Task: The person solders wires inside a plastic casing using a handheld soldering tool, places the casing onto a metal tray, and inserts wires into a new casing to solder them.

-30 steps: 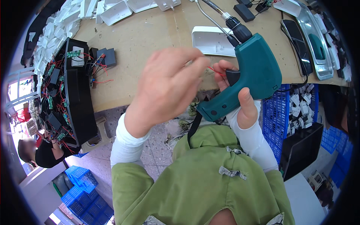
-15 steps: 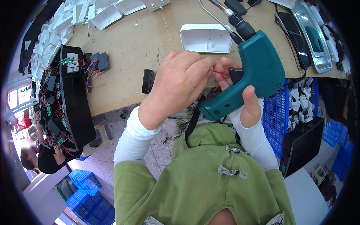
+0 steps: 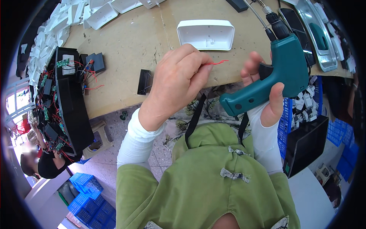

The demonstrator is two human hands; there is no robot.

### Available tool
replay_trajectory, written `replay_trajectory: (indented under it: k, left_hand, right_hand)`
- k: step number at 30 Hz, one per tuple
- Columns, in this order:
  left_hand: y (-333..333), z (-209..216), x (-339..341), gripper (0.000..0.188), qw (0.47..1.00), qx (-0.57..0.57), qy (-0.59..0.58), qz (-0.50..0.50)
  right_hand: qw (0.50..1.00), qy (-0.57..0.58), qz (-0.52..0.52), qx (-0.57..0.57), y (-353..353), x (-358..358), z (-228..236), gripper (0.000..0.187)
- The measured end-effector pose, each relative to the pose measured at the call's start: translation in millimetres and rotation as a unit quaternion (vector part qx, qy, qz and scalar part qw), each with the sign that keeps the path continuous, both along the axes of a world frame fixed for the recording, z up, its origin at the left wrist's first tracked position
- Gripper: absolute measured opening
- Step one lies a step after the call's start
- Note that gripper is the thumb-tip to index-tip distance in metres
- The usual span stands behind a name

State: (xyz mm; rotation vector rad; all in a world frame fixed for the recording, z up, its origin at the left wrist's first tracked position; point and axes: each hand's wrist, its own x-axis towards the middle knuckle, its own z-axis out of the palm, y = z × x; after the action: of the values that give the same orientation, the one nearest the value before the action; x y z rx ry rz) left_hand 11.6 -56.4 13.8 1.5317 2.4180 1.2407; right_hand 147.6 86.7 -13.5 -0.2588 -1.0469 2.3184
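left hand [image 3: 177, 78], back upward over the table [image 3: 118, 57], pinches red wires [image 3: 218, 62] pointing right, long axis crosswise; right hand [image 3: 273, 105], palm up, grasps green gun [image 3: 289, 65], front pointing away, handle slanting down-left.

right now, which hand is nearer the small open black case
Left: the left hand is just beside the black case, on its right; the right hand is much farther right.

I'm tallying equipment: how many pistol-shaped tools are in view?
1: the teal pistol-shaped tool, held in the person's right hand. Others may be hidden among the clutter.
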Motion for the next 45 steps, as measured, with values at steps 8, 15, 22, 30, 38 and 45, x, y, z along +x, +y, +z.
replay_trajectory:
  k: [8, 15, 22, 30, 38, 45]
  left_hand:
    - [4.9, -6.8, -1.4, 0.012, 0.998, 0.047, 0.016, 0.028]
    - [6.2, -2.1, 1.7, 0.01, 0.996, 0.073, -0.043, 0.036]
    - [0.1, 4.0, 0.5, 0.006, 0.984, 0.11, -0.141, -0.018]
    - [-8.5, 9.9, 2.1, 0.008, 0.981, 0.13, -0.135, -0.051]
    - [-11.7, 12.8, 0.1, 0.01, 0.979, 0.126, -0.138, -0.084]
    - [-12.6, 11.0, -6.3, 0.011, 0.994, 0.09, -0.055, 0.008]
  right_hand:
    - [1.0, 0.004, 0.0, -0.01, 1.3, -1.9, -0.2, 0.063]
    - [0.999, 0.005, 0.012, -0.043, -1.4, -2.3, 3.5, 0.057]
    - [0.987, -0.143, -0.004, 0.066, -17.9, -10.4, 31.9, 0.058]
    - [0.972, -0.127, -0.017, 0.194, -29.8, -23.9, 41.2, 0.052]
    - [0.969, -0.088, -0.001, 0.232, -25.5, -23.3, 30.3, 0.043]
    - [0.977, -0.129, -0.034, 0.169, -15.2, -13.0, 34.4, 0.058]
